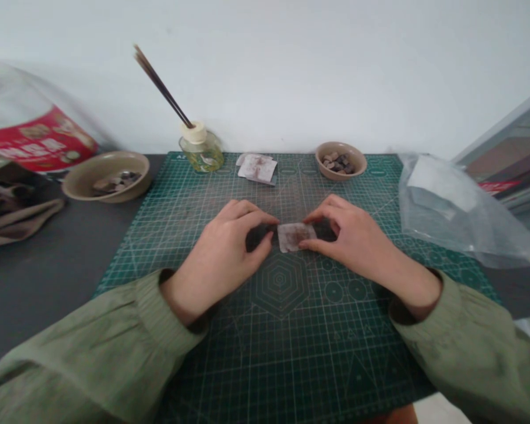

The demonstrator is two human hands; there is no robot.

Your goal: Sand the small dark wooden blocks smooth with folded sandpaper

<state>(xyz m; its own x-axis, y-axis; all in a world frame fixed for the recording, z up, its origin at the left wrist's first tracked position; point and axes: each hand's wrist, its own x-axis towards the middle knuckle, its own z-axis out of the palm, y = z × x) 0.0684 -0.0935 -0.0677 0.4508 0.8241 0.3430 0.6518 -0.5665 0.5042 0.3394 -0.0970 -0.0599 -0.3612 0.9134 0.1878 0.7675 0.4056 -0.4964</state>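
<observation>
A small whitish sachet (pixel 287 237) with brownish, dark patches is stretched between my two hands above the green cutting mat (pixel 229 365). My left hand (pixel 229 250) is closed, thumb and forefinger at the sachet's left edge; their exact contact is hard to make out. Pinching its right side is my right hand (pixel 351 235), with the thumb lying across the front. Behind the hands, a small pile of similar white sachets (pixel 258 168) with brown stains lies at the mat's far edge.
A brown bowl of small stones or chips (pixel 341 159) stands at the back right, another bowl (pixel 77 176) at the left. Near the wall is a reed diffuser bottle (pixel 201 150). A clear plastic bag (pixel 441 227) lies right; a large red-labelled container (pixel 35 129) stands left.
</observation>
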